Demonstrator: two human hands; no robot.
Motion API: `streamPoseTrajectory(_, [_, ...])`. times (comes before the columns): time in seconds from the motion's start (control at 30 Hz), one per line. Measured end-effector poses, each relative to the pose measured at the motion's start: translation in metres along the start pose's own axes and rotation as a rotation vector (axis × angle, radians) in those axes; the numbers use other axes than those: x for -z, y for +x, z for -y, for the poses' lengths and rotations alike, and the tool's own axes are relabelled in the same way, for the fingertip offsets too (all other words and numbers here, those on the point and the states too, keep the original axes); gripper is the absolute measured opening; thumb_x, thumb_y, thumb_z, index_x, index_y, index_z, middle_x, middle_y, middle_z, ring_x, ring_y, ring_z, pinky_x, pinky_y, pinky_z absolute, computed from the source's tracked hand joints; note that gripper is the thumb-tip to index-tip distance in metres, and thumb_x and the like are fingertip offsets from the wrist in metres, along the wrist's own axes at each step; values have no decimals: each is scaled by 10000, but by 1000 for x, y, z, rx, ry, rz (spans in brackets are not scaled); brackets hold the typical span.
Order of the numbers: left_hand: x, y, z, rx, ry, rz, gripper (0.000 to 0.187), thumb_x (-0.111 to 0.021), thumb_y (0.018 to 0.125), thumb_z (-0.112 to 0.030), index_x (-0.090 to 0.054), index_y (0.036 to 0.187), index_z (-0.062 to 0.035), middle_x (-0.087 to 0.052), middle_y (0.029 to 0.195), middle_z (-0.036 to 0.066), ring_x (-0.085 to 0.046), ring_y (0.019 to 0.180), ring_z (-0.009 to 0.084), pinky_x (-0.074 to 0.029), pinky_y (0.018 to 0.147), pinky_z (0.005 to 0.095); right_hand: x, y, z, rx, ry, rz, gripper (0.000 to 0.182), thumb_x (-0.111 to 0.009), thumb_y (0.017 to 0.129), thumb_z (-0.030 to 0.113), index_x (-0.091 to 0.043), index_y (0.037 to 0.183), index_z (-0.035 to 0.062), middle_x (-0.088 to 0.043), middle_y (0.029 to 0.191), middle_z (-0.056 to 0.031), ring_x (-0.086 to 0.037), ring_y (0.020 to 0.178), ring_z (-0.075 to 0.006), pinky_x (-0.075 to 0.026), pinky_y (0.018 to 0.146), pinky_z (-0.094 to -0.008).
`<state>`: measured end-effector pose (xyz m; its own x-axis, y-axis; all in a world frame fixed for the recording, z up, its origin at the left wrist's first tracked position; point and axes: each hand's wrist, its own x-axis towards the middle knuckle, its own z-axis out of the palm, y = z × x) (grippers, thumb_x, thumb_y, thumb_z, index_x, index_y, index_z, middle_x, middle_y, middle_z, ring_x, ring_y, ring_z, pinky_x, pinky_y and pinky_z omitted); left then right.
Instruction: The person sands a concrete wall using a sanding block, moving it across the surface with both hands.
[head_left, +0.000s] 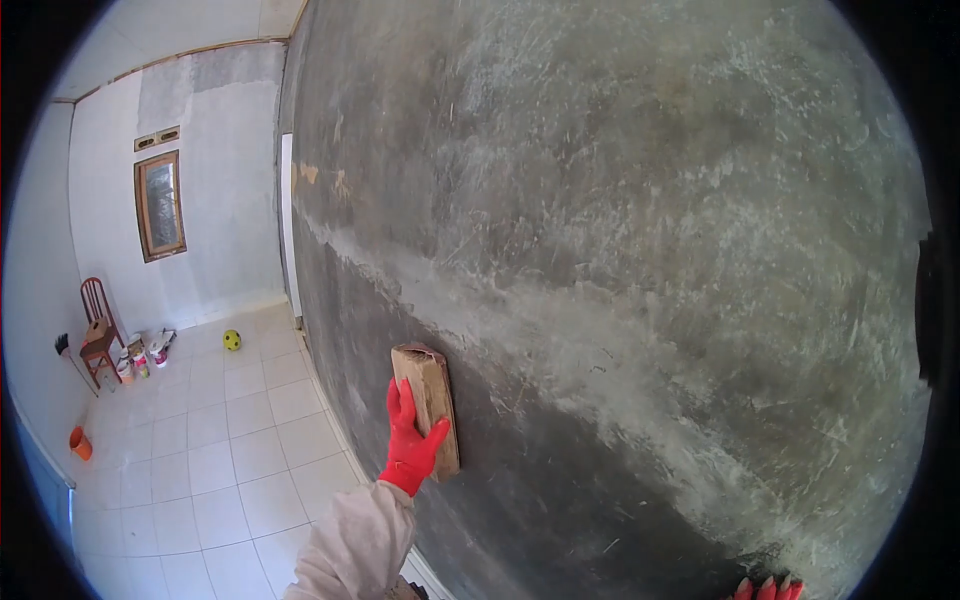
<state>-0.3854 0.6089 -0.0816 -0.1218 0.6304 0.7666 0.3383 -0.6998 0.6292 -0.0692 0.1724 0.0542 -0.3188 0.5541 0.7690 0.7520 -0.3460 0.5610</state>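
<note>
My left hand [412, 440], in a red glove, grips a worn wooden block [432, 400] and holds it against the grey wall [600, 250]. The block stands nearly upright, with its face to the wall. Only the red fingertips of my right hand [768, 589] show at the bottom edge, spread against the wall; the rest of that hand is out of view. A pale, rough band crosses the wall diagonally above the block, with darker grey below it.
White floor tiles [220, 490] lie to the left. Farther back are a wooden chair [98, 335], several paint tubs [158, 350], a yellow-green ball [232, 340], an orange bucket [80, 443] and a broom [64, 347]. A window [160, 205] is in the far wall.
</note>
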Motion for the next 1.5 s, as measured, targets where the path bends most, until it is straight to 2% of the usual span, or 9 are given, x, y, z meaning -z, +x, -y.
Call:
streamPoseTrajectory(0.1, [1,37,-31,-54,-10,-69,894,-756,807,-107,-245,1540,-57,-167,1574,214,-214,1460,365,-260,1163,430,0,-2,-2,22,38,2,366,-636,912,281,-589,1209,71,-545,1277,-162,-514,1175,-403,-432,959,-601])
streamPoseTrajectory(0.3, [26,224,-157,-517,-74,-111,879,-784,805,-154,-289,1524,-53,-245,1548,210,-300,1420,354,-312,1136,409,-1,-4,-2,17,12,6,360,-644,911,299,-607,1193,79,-553,1263,-154,-521,1161,-397,-436,956,-596])
streamPoseTrajectory(0.4, [24,230,-194,-520,-65,-108,877,-787,800,-156,-298,1522,-63,-259,1540,216,-317,1406,359,-325,1127,410,0,-3,0,-6,-19,34,349,-643,914,313,-622,1178,84,-558,1258,-151,-531,1149,-391,-444,950,-591])
streamPoseTrajectory(0.5, [19,196,-150,-439,-78,-122,902,-796,787,-160,-288,1528,-84,-239,1545,223,-311,1409,367,-328,1127,414,-3,-2,1,-10,-26,-6,338,-640,919,323,-631,1163,89,-562,1252,-151,-542,1136,-388,-452,945,-587])
streamPoseTrajectory(0.7, [-3,-17,-66,-225,12,37,980,-822,740,-177,-247,1527,-73,-184,1541,287,-282,1399,473,-334,1118,493,-1,1,1,-7,-10,-15,324,-639,918,311,-627,1151,87,-549,1259,-146,-545,1125,-390,-455,936,-588])
streamPoseTrajectory(1.07, [17,209,-190,-414,-167,-150,857,-802,776,-196,-348,1489,-53,-273,1525,257,-340,1382,411,-348,1110,428,1,3,0,18,5,19,338,-631,921,317,-621,1168,87,-543,1260,-142,-526,1149,-389,-444,950,-589])
streamPoseTrajectory(1.2, [12,139,-148,-406,-64,-100,881,-800,773,-174,-319,1501,-55,-258,1529,257,-317,1393,424,-334,1120,450,-1,1,1,-3,-12,0,329,-621,932,318,-634,1171,92,-560,1231,-145,-550,1119,-388,-446,952,-582])
streamPoseTrajectory(1.37, [-16,-95,-43,-102,40,85,1037,-833,721,-191,-195,1531,-82,-125,1554,296,-251,1406,501,-338,1112,502,-1,1,3,-13,-18,-24,322,-619,934,314,-641,1166,91,-570,1219,-146,-566,1102,-388,-453,939,-578])
streamPoseTrajectory(1.5, [-24,-112,-62,-18,17,41,1018,-818,741,-186,-191,1535,-81,-112,1555,308,-238,1413,504,-330,1115,501,-1,1,-1,15,24,-31,306,-626,920,298,-644,1143,89,-569,1217,-143,-560,1108,-391,-455,927,-582])
